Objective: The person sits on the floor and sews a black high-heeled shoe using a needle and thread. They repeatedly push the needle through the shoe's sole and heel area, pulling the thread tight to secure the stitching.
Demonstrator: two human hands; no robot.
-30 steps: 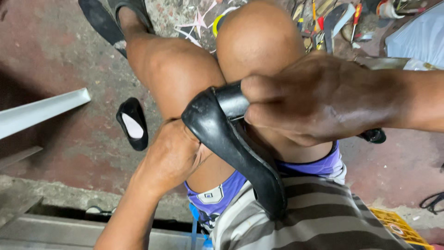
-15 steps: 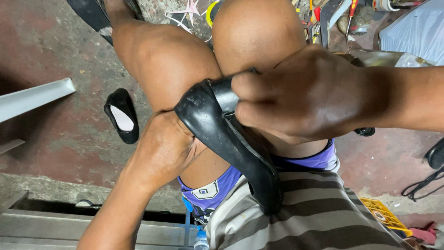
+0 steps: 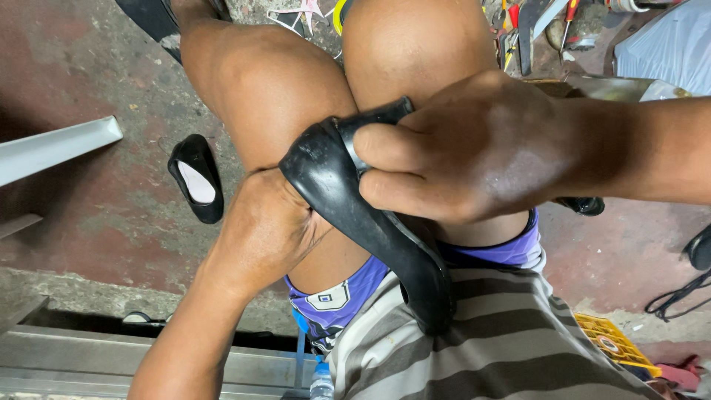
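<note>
A black high-heeled shoe lies sole-up across my lap, its toe pointing at my striped shirt. My right hand is closed around the heel end, fingers curled over the black heel. My left hand grips the shoe from underneath at the left side, its fingers tucked behind the shoe and mostly hidden. Both bare knees rise behind the shoe.
A second black shoe lies on the red concrete floor to the left. A white metal bar juts in from the left. Hand tools are scattered at the top right. A yellow crate sits at the lower right.
The view has drifted slightly. Both hands keep their hold on the shoe, which stays on my lap; my right hand has shifted a little on the heel.
</note>
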